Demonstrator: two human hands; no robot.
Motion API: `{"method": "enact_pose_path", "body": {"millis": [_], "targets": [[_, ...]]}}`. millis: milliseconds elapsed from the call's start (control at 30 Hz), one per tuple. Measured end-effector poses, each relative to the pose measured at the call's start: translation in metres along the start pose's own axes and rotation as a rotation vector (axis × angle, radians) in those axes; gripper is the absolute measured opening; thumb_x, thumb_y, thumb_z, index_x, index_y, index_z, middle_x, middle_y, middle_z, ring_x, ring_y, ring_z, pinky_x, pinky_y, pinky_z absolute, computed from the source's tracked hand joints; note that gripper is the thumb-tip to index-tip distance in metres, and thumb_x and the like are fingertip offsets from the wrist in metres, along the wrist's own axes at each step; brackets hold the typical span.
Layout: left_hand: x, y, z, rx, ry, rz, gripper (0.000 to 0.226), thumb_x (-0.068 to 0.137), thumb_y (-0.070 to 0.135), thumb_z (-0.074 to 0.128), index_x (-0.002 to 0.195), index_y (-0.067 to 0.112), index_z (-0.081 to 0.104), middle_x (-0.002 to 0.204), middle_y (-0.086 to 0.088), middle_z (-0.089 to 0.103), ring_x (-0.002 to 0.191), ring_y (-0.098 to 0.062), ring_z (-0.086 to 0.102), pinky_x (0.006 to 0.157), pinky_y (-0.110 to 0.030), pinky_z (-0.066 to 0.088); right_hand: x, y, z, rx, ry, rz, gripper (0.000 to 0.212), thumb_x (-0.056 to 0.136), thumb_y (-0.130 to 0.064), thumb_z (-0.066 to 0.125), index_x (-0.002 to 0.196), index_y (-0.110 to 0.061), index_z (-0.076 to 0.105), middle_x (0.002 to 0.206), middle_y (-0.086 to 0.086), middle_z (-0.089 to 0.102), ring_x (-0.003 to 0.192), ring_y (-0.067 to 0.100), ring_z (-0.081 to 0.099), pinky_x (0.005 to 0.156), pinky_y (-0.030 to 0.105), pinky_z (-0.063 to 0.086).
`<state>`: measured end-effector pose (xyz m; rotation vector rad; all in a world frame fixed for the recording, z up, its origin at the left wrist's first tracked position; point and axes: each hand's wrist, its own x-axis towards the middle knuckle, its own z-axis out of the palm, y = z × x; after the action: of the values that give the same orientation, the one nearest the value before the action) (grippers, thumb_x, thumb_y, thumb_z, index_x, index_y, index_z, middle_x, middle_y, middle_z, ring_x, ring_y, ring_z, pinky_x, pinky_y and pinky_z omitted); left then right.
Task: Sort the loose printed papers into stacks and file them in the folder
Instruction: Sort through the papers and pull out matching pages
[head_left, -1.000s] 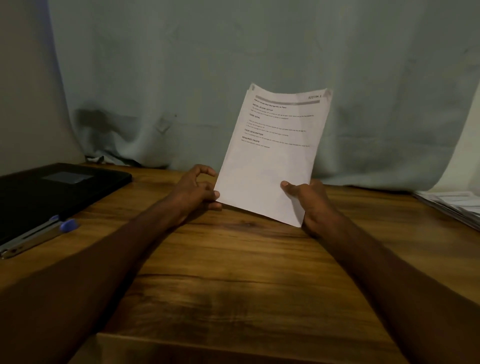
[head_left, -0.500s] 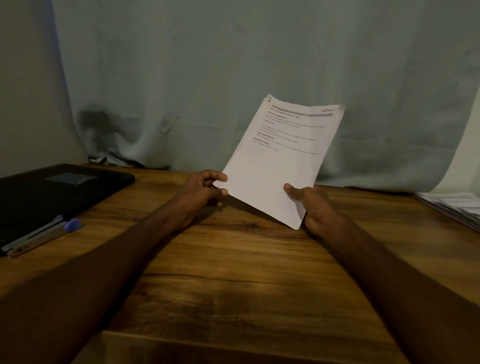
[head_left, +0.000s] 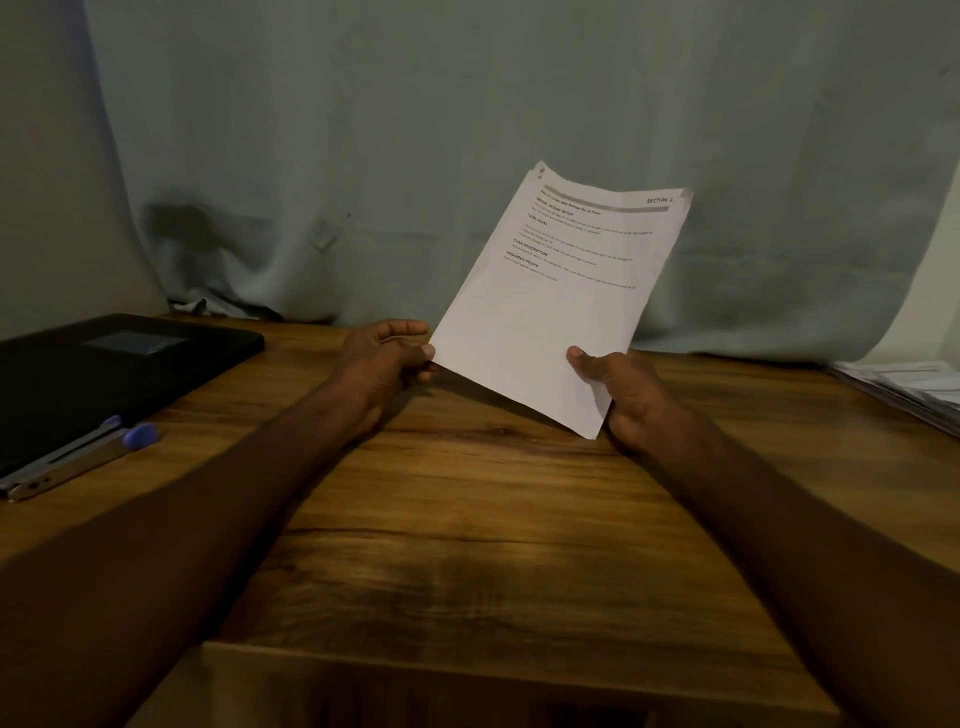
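A thin set of white printed papers (head_left: 550, 312), headed "SECTION 1", is held up above the wooden table (head_left: 467, 519), tilted to the right. My right hand (head_left: 623, 395) grips its lower right edge, thumb on the front. My left hand (head_left: 384, 364) pinches the lower left corner with curled fingers. A black folder (head_left: 104, 374) lies shut at the table's left side. More loose papers (head_left: 909, 384) lie in a pile at the right edge.
A metal clip bar with blue ends (head_left: 78, 457) lies along the folder's near edge. A pale blue-grey cloth (head_left: 467, 130) hangs behind the table. The table's front edge (head_left: 467, 654) is close to me.
The papers have shifted slightly right and tilted further. My left hand's fingers have come forward from resting beside the sheet to pinching its lower left corner.
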<state>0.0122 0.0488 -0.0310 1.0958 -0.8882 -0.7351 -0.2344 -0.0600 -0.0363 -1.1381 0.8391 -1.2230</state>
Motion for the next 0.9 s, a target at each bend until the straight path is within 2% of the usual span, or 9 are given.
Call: {"method": "enact_pose_path", "body": {"millis": [100, 200, 267, 367, 500, 767, 833, 900], "targets": [[0.001, 0.004, -0.004, -0.168, -0.018, -0.130, 0.030, 0.090, -0.010, 0.066, 0.116, 0.004, 0.063, 0.106, -0.019, 0.073, 0.075, -0.021, 0.077, 0.060, -0.022, 0.059, 0.004, 0.000, -0.004, 0.007, -0.021, 0.032, 0.046, 0.082, -0.009, 0.083, 0.125, -0.007, 0.065, 0.118, 0.013, 0.073, 0.110, 0.038, 0.068, 0.099, 0.058, 0.054], [0.001, 0.006, -0.008, -0.150, -0.076, -0.201, 0.034, 0.090, -0.008, 0.068, 0.122, 0.003, 0.061, 0.110, -0.019, 0.075, 0.085, -0.023, 0.078, 0.065, -0.024, 0.061, 0.004, -0.003, -0.008, 0.014, -0.070, 0.067, 0.042, 0.085, -0.006, 0.079, 0.125, -0.005, 0.066, 0.118, 0.015, 0.074, 0.112, 0.038, 0.068, 0.097, 0.056, 0.055], [0.001, 0.005, -0.009, -0.125, -0.080, -0.200, 0.037, 0.088, -0.007, 0.071, 0.124, 0.001, 0.062, 0.108, -0.017, 0.076, 0.086, -0.022, 0.077, 0.066, -0.024, 0.060, 0.003, -0.003, -0.009, 0.025, -0.087, 0.076, 0.041, 0.087, -0.005, 0.077, 0.126, -0.004, 0.066, 0.117, 0.015, 0.074, 0.110, 0.036, 0.069, 0.094, 0.052, 0.057], [0.003, 0.003, -0.009, -0.117, -0.054, -0.190, 0.036, 0.089, -0.007, 0.070, 0.123, 0.000, 0.063, 0.102, -0.015, 0.076, 0.078, -0.018, 0.077, 0.065, -0.022, 0.060, 0.004, -0.003, -0.009, 0.031, -0.097, 0.080, 0.039, 0.089, -0.004, 0.075, 0.126, -0.005, 0.066, 0.119, 0.015, 0.074, 0.111, 0.036, 0.069, 0.097, 0.053, 0.056], [0.006, 0.001, -0.009, -0.099, -0.076, -0.196, 0.033, 0.094, -0.007, 0.063, 0.127, -0.001, 0.063, 0.108, -0.017, 0.074, 0.077, -0.016, 0.077, 0.067, -0.021, 0.060, 0.003, -0.003, -0.009, 0.030, -0.099, 0.087, 0.038, 0.089, -0.003, 0.074, 0.126, -0.004, 0.065, 0.121, 0.015, 0.073, 0.111, 0.036, 0.069, 0.097, 0.053, 0.056], [0.003, 0.004, -0.006, -0.183, -0.072, -0.213, 0.029, 0.099, -0.009, 0.055, 0.124, 0.003, 0.059, 0.106, -0.015, 0.072, 0.082, -0.019, 0.076, 0.067, -0.023, 0.062, -0.004, -0.008, -0.008, 0.047, -0.087, 0.111, 0.031, 0.091, -0.002, 0.073, 0.121, -0.007, 0.066, 0.114, 0.013, 0.074, 0.102, 0.032, 0.071, 0.079, 0.044, 0.060], [0.003, 0.003, -0.005, -0.190, -0.092, -0.214, 0.029, 0.099, -0.009, 0.054, 0.126, 0.003, 0.060, 0.106, -0.015, 0.072, 0.086, -0.019, 0.074, 0.068, -0.024, 0.061, -0.005, -0.008, -0.008, 0.051, -0.094, 0.117, 0.034, 0.091, -0.003, 0.073, 0.123, -0.007, 0.066, 0.115, 0.013, 0.074, 0.104, 0.032, 0.070, 0.081, 0.045, 0.060], [0.003, 0.004, -0.006, -0.203, -0.111, -0.212, 0.028, 0.099, -0.009, 0.054, 0.124, 0.003, 0.061, 0.106, -0.015, 0.071, 0.083, -0.018, 0.074, 0.069, -0.024, 0.061, -0.006, -0.009, -0.009, 0.063, -0.104, 0.125, 0.038, 0.090, -0.003, 0.073, 0.127, -0.007, 0.065, 0.117, 0.014, 0.074, 0.110, 0.034, 0.069, 0.089, 0.049, 0.059]]}}
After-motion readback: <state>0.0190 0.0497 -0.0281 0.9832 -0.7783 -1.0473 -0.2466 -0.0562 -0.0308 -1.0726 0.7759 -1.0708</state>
